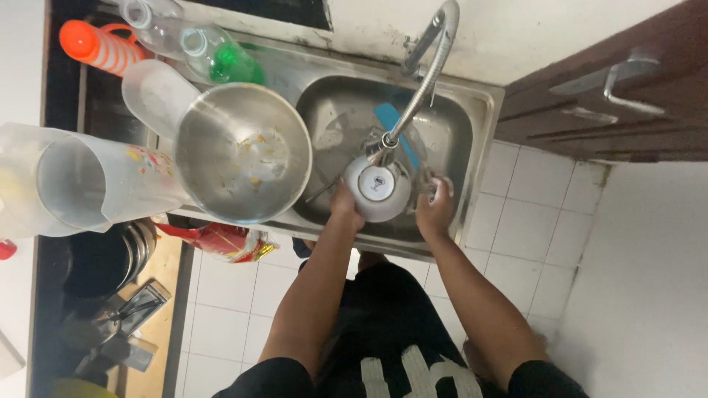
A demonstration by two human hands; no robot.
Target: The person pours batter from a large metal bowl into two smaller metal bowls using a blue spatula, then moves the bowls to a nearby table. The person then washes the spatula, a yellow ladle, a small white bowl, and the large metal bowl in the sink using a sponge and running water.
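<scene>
I look straight down at a steel sink (472,103). My left hand (345,206) grips a white bowl (377,190) by its rim, bottom side facing up, right under the tap's spout (387,140). My right hand (435,210) is at the bowl's right side, fingers closed on something small and pale that I cannot identify. A blue flat thing (385,115) lies in the basin behind the tap.
A large steel bowl (243,153) with food bits sits left of the basin. Clear plastic jugs (88,180), a clear bottle with green liquid (221,59) and an orange-capped bottle (96,44) stand further left. A red packet (221,240) hangs at the counter edge. White floor tiles lie below.
</scene>
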